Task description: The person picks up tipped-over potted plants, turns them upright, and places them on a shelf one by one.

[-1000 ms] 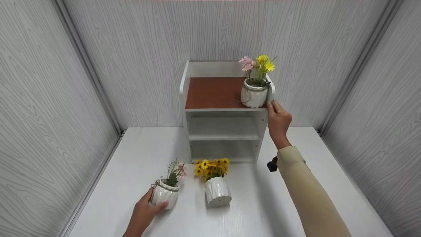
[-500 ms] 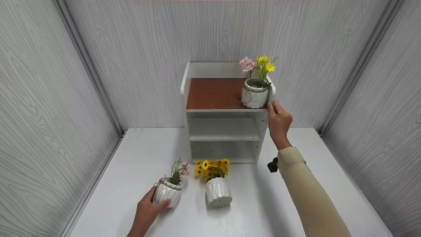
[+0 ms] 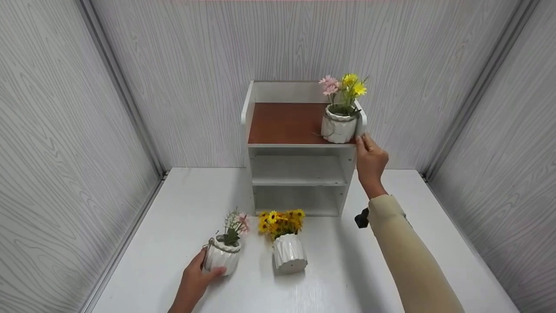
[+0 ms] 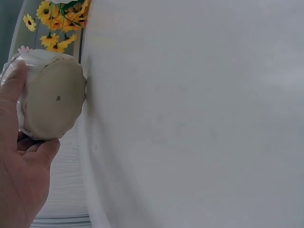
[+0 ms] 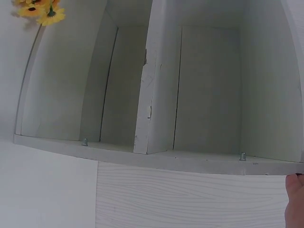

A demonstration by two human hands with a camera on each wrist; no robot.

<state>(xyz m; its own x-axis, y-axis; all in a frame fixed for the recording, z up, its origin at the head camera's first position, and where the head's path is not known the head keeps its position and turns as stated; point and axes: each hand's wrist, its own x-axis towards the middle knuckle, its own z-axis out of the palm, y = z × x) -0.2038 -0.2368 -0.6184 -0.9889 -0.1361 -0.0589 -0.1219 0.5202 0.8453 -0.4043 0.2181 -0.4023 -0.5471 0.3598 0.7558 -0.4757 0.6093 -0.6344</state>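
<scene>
A long, plain beige fabric sleeve (image 3: 412, 256) is worn on the right arm (image 3: 375, 188) and is finished by a wide cuff (image 3: 384, 205). Beside the cuff, a small, black, angular block (image 3: 361, 218) is partly hidden. The right hand (image 3: 372, 161) and left hand (image 3: 196, 276) are uncovered.

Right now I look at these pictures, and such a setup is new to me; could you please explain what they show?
There is no machine, only a person's two bare hands. The wide view comes from a camera worn on the head; the two close views come from cameras on the wrists. The left hand holds a tilted white pot with pink flowers. On the white table, a white pot with orange-yellow flowers lies on its side, in front of a white shelf unit. The right hand grips that unit's right edge. Next to it, a pot with pink and yellow flowers stands upright on the reddish-brown top.
</scene>
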